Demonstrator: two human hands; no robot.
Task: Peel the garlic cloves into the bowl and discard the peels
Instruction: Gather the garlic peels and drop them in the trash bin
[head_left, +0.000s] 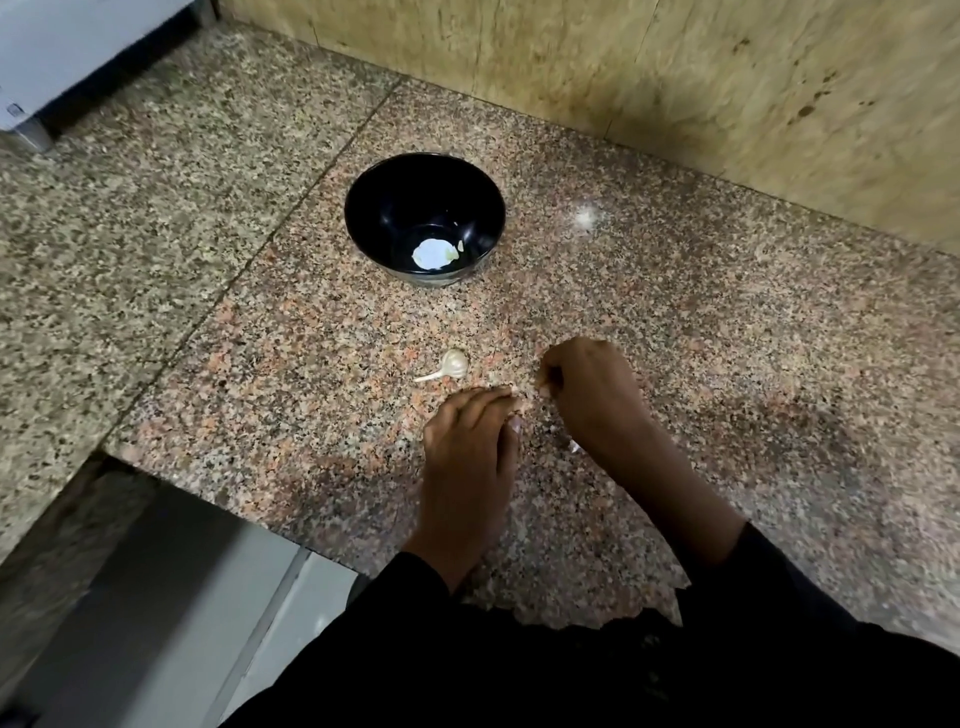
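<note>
Your left hand (467, 441) and right hand (587, 384) curl their fingers over something unseen on the desk (727, 364), likely mid-peel, while the garlic bulb (453, 364) waits between you and the black bowl (425, 218).

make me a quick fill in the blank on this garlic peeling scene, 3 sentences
1. The bowl on the counter is ____ in colour.
2. The garlic bulb lies on the counter between the bowl and the person's ____ hand.
3. The right hand hovers over the ____, not over the bowl.

Missing words: black; left; counter
</note>
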